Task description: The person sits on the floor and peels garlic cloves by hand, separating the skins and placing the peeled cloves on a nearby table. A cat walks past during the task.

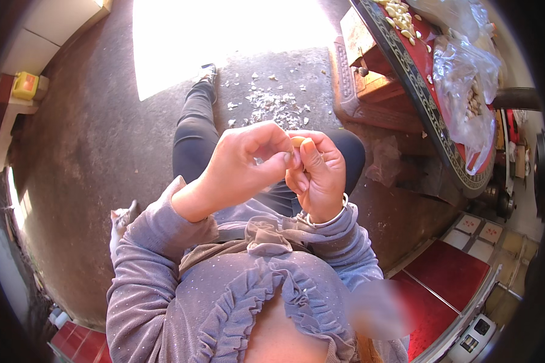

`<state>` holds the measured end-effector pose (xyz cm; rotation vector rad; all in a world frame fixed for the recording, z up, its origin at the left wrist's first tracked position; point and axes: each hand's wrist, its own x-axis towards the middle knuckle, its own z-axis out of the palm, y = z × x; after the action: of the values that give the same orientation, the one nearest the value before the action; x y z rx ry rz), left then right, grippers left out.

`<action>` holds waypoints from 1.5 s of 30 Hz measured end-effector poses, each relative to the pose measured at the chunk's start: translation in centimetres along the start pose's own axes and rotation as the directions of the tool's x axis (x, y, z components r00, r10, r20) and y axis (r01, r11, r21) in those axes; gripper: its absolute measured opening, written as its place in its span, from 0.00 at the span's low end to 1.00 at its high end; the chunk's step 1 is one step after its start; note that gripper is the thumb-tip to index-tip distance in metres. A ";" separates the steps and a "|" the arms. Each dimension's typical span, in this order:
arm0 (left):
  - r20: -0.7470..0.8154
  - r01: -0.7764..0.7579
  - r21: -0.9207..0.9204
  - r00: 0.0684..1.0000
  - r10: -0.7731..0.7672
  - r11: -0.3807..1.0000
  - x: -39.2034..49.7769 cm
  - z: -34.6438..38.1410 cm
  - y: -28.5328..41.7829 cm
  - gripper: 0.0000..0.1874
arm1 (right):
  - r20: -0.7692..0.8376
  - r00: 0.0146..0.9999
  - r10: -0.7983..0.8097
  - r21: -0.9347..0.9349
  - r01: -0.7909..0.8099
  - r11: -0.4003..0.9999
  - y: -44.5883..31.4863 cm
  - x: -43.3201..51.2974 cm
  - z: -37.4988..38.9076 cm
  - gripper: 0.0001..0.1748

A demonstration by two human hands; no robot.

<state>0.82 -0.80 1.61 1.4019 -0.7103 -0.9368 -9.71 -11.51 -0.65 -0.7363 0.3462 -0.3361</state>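
Note:
Both hands meet above my lap. My right hand (319, 170), wearing a pale bangle at the wrist, pinches a garlic clove (298, 141) between thumb and fingers. My left hand (250, 165) has its thumb and fingertips brought together at the clove's near left end, touching it or its skin; which of the two is too small to tell. White garlic skins (279, 106) lie scattered on the floor beyond my knees. Peeled garlic cloves (400, 18) are heaped on the table at the upper right, and a clear plastic bag (458, 81) there holds more pale pieces, probably unpeeled cloves.
The dark patterned edge of the table (418, 77) runs along the right, above a wooden stool or cabinet (374, 86). A white cat (120, 220) is on the floor by my left elbow. A yellow container (26, 85) stands far left; red tiles (449, 267) lie lower right.

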 end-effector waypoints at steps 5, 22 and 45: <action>0.072 -0.004 -0.236 0.997 0.021 0.972 -0.2 -0.4 -0.7 0.02 | 0.005 0.997 0.072 0.120 -0.072 0.990 -0.3 0.1 -0.1 0.13; -0.219 -0.249 0.200 0.931 0.291 0.948 0.3 0.3 -1.1 0.04 | -0.113 0.993 -0.039 -0.068 0.032 0.997 -0.6 0.4 0.2 0.08; 0.029 -0.417 0.572 0.871 0.491 0.706 1.2 -0.9 0.3 0.05 | 0.081 0.982 -0.170 -0.752 0.172 0.636 -1.8 0.7 -1.4 0.05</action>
<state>2.19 -1.41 1.69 1.6621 -1.2413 -0.2299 -10.00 -13.89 -0.50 -1.6210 0.4183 -0.3688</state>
